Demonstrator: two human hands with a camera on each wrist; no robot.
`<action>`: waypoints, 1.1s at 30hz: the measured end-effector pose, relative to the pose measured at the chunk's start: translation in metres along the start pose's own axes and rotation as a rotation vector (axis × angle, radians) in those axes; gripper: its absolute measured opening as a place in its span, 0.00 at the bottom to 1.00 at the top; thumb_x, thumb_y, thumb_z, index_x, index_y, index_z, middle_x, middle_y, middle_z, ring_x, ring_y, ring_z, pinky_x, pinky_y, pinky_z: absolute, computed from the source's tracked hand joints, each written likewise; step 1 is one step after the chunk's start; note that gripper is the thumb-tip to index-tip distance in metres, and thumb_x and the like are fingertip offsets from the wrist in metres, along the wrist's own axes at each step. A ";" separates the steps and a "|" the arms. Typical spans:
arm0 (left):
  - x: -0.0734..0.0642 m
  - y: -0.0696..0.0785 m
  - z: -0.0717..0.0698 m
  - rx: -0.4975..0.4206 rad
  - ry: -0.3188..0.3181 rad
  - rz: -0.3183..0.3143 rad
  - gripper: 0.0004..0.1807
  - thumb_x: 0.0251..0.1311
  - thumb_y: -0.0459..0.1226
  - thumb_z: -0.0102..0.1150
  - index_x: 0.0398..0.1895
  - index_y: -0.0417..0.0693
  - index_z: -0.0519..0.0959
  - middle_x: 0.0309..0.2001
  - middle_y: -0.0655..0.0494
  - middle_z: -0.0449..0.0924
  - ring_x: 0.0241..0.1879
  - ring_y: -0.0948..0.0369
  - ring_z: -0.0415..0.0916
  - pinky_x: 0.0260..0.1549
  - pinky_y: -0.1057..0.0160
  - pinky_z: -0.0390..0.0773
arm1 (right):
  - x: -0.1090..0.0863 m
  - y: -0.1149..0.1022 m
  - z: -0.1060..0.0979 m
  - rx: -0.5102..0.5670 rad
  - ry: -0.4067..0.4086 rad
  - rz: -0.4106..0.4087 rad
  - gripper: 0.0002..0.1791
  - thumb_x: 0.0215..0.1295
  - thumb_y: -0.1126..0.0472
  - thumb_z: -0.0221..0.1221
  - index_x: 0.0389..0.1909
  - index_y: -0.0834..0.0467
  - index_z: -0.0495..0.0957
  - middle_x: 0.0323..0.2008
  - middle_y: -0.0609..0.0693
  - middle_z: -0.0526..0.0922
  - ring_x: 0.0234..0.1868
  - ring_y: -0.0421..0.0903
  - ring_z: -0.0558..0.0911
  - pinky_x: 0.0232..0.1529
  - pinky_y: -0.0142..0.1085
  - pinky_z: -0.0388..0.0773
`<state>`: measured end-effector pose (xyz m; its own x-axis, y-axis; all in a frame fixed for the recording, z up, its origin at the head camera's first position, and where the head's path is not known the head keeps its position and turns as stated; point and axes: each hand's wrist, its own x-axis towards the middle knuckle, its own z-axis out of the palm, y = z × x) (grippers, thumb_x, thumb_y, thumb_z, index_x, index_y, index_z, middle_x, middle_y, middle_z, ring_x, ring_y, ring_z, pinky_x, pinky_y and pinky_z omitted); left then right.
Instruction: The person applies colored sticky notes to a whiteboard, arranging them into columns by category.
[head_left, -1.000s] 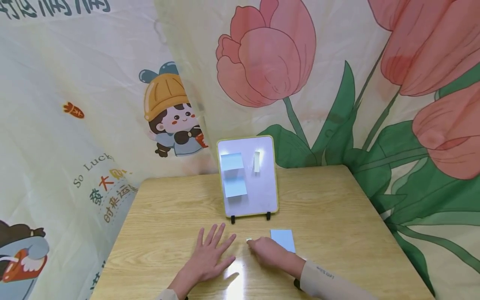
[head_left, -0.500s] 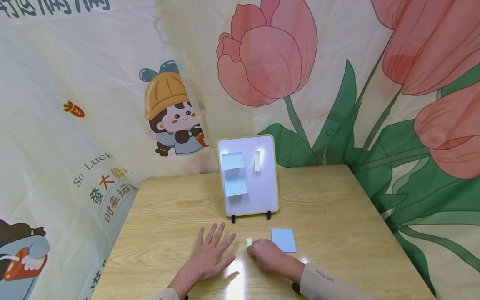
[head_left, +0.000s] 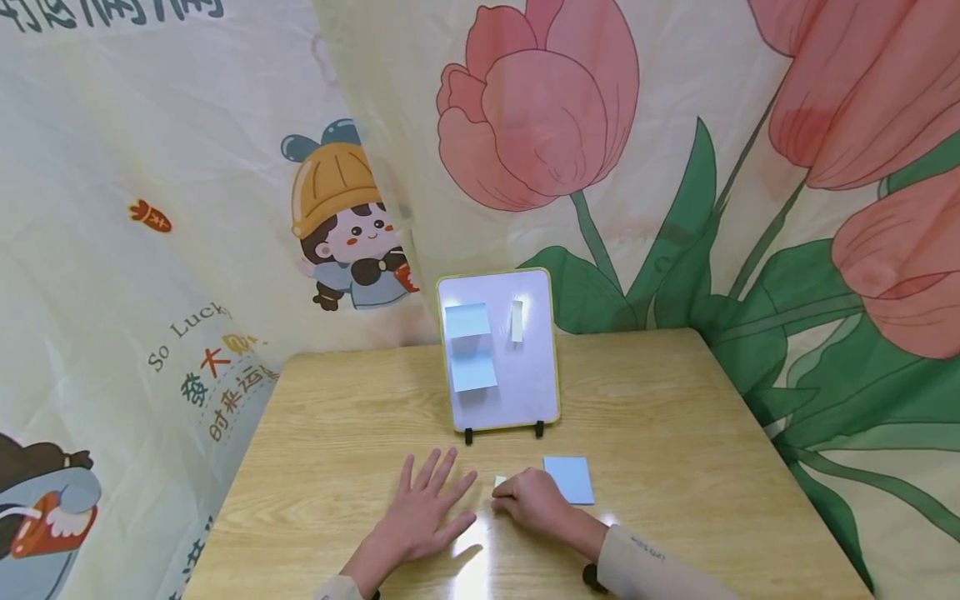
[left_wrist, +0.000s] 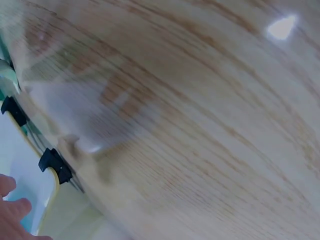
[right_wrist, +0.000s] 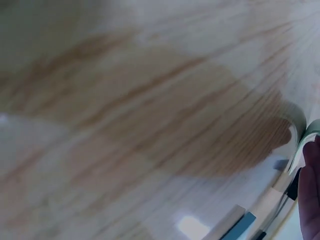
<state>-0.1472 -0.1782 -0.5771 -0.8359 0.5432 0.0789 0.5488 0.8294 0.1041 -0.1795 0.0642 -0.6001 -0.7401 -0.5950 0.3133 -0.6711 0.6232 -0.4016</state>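
Note:
My right hand [head_left: 531, 502] pinches a narrow pale green sticky note [head_left: 499, 481] low over the tabletop. In the right wrist view that sticky note [right_wrist: 312, 131] curves up against the fingers [right_wrist: 310, 190]. Just right of the hand lies a square blue sticky note pad [head_left: 570, 480], with one corner partly hidden behind it. My left hand [head_left: 424, 515] is at the table to the left, fingers straight and spread, holding nothing. Only some of its fingertips show in the left wrist view.
Behind the hands a small whiteboard [head_left: 525, 383] with a yellow rim stands on black feet. Stuck on it are an upper blue note [head_left: 467, 320], a lower blue note [head_left: 472, 372] and a narrow pale strip [head_left: 517, 322]. A printed cloth hangs behind the wooden table [head_left: 337, 417].
My right hand's fingers first drew back towards me, uncovering more of the pale sticky note, and the hand has since lifted and tilted slightly. The left hand stays nearly in place.

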 end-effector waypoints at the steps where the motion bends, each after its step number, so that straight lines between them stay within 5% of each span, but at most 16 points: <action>1: 0.000 0.000 0.001 0.000 -0.007 0.001 0.33 0.70 0.65 0.33 0.74 0.68 0.62 0.79 0.46 0.49 0.77 0.43 0.46 0.69 0.29 0.42 | 0.000 0.001 0.000 0.025 -0.002 0.016 0.04 0.57 0.57 0.70 0.33 0.51 0.90 0.31 0.41 0.90 0.32 0.33 0.87 0.33 0.25 0.81; 6: 0.001 0.003 0.005 -0.011 -0.037 0.022 0.32 0.71 0.65 0.33 0.73 0.70 0.64 0.78 0.45 0.50 0.77 0.42 0.48 0.69 0.29 0.43 | 0.001 0.005 0.002 0.122 0.005 0.034 0.05 0.53 0.58 0.72 0.31 0.53 0.89 0.28 0.42 0.89 0.28 0.29 0.82 0.30 0.22 0.76; 11: 0.003 0.009 0.010 -0.028 -0.083 0.120 0.29 0.71 0.64 0.34 0.72 0.74 0.65 0.78 0.44 0.51 0.76 0.41 0.49 0.67 0.28 0.45 | 0.000 0.010 0.006 0.229 0.005 0.068 0.09 0.52 0.59 0.73 0.35 0.56 0.88 0.28 0.43 0.88 0.27 0.27 0.77 0.29 0.21 0.75; 20: 0.006 0.012 0.012 -0.019 -0.163 0.195 0.32 0.69 0.68 0.30 0.72 0.77 0.63 0.79 0.45 0.49 0.77 0.41 0.48 0.68 0.29 0.46 | -0.002 0.013 0.006 0.463 -0.053 0.212 0.08 0.58 0.61 0.70 0.37 0.59 0.89 0.33 0.49 0.90 0.33 0.30 0.83 0.33 0.25 0.80; 24: 0.007 0.013 0.013 -0.007 -0.181 0.191 0.36 0.67 0.71 0.25 0.72 0.74 0.65 0.79 0.47 0.50 0.77 0.42 0.48 0.68 0.29 0.46 | 0.001 0.011 0.004 0.411 -0.038 0.211 0.07 0.59 0.64 0.68 0.38 0.59 0.88 0.33 0.48 0.89 0.32 0.30 0.81 0.34 0.26 0.79; 33: 0.004 0.018 0.015 0.040 -0.219 0.171 0.41 0.65 0.73 0.20 0.73 0.69 0.64 0.77 0.55 0.55 0.76 0.46 0.52 0.69 0.31 0.49 | 0.008 0.010 0.005 0.187 0.133 0.217 0.03 0.59 0.63 0.68 0.33 0.55 0.88 0.32 0.44 0.88 0.35 0.39 0.85 0.40 0.34 0.82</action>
<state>-0.1402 -0.1591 -0.5895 -0.7159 0.6870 -0.1245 0.6846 0.7257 0.0678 -0.1920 0.0626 -0.6056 -0.8727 -0.3791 0.3077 -0.4862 0.6170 -0.6189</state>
